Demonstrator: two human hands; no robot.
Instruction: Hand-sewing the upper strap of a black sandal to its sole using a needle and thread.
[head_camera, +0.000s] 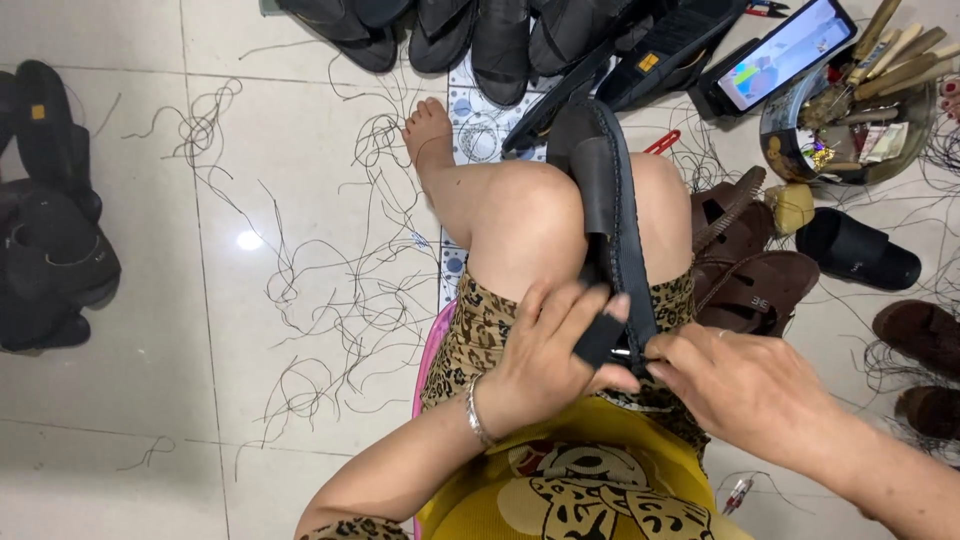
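Clamped edge-up between the knees, the black sandal (607, 205) looks light, its rubbery sole stiff yet bendable, best held near its rim, where the left hand (548, 350) closes around the near end and the right hand (735, 375) pinches its edge.

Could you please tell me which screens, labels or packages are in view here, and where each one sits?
Phone screen: top right on the floor, propped at a tilt, lit rectangle in pale blue and white.
Small label: yellow square on a black sandal at top centre.
Small packets: in the round tray, top right, pale.
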